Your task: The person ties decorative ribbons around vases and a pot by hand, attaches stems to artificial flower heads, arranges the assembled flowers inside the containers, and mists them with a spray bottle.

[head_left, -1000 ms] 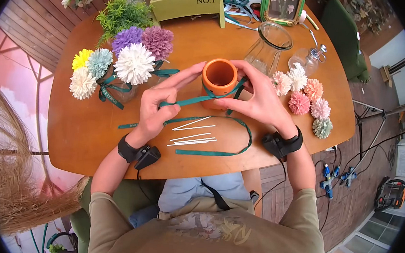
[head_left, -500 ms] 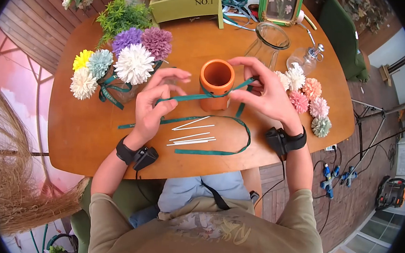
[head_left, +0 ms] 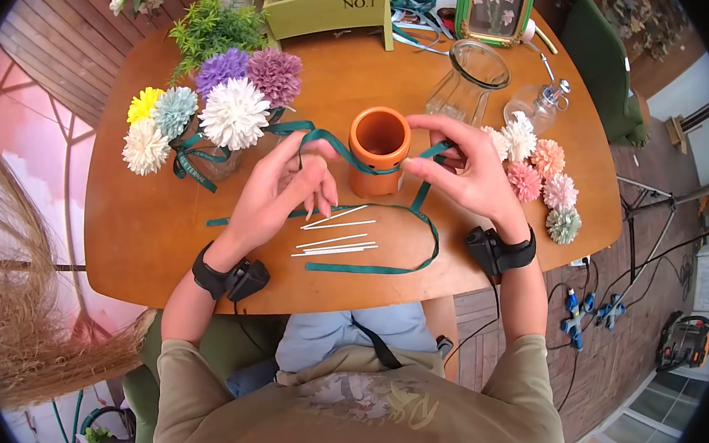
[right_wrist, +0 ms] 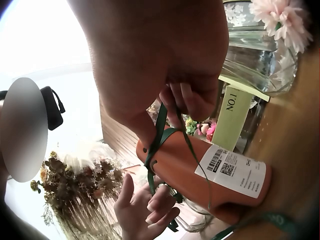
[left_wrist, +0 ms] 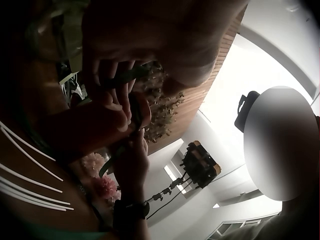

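Observation:
An orange pot [head_left: 373, 184] stands upright on the table, its front facing me, with a dark green ribbon [head_left: 345, 155] passed round it below the rim. My right hand [head_left: 473, 171] grips one side of the ribbon in curled fingers, index finger and thumb right at the pot. To the pot's left is my left hand [head_left: 271, 193], thumb apart and fingers loosely bent, the slack ribbon draped over them. The right wrist view shows the ribbon crossing at small holes in the pot [right_wrist: 182, 172], which carries a white barcode label [right_wrist: 232, 170].
Several thin white sticks [head_left: 336, 243] and a second green ribbon [head_left: 367, 268] lie in front. Flower heads in a ribboned vase [head_left: 228, 168] stand left; loose flower heads [head_left: 545, 158] lie right. Behind are a glass vase [head_left: 458, 96], a spray bottle [head_left: 538, 102] and a green planter [head_left: 326, 12].
My left hand has loosened its pinch on the ribbon and turned, fingers spreading downward; that side now hangs slack. My right hand has drawn slightly rightward from the pot, still holding the ribbon.

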The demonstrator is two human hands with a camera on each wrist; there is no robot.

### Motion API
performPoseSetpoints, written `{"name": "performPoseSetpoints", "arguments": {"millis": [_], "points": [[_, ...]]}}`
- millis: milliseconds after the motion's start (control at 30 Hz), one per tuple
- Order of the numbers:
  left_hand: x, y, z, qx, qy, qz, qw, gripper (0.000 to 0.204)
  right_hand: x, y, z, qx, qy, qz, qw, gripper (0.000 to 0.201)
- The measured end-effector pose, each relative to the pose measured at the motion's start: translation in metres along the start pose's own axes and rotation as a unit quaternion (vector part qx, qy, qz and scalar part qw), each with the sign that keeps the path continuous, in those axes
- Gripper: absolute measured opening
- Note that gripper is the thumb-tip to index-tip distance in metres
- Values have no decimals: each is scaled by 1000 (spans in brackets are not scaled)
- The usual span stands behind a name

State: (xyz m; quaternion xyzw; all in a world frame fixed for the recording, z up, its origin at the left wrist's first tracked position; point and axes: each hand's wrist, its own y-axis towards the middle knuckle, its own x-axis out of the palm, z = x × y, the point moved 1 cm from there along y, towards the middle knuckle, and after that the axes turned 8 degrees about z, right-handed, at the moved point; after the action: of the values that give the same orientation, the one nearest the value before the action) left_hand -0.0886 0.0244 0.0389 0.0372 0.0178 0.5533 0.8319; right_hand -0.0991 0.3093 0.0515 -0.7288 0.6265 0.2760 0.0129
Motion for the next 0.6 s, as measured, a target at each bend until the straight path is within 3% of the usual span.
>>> {"name": "performPoseSetpoints", "arguments": {"millis": [100,200,333,433,500,533,600], "points": [[-3,6,-4,-37,-11,45,998,34,1,0,-1,10,-6,-13,1000,52],[-2,11,9,-61,-5,44,997,31,2,-1,0,7,7,-2,1000,54],[1,16,14,-34,15,47,998,29,2,-1,0,3,0,4,1000,53],[5,17,19,-53,107,10,993,24,2,0,0,-9,-3,7,1000,53],[10,16,27,34,336,9,941,20,2,0,-1,-15,-8,7,1000,52],[13,17,28,87,339,16,937,18,2,0,-1,-20,-13,6,1000,51],[10,18,34,89,346,-2,934,17,2,-1,1,-6,-1,8,1000,50]]}}
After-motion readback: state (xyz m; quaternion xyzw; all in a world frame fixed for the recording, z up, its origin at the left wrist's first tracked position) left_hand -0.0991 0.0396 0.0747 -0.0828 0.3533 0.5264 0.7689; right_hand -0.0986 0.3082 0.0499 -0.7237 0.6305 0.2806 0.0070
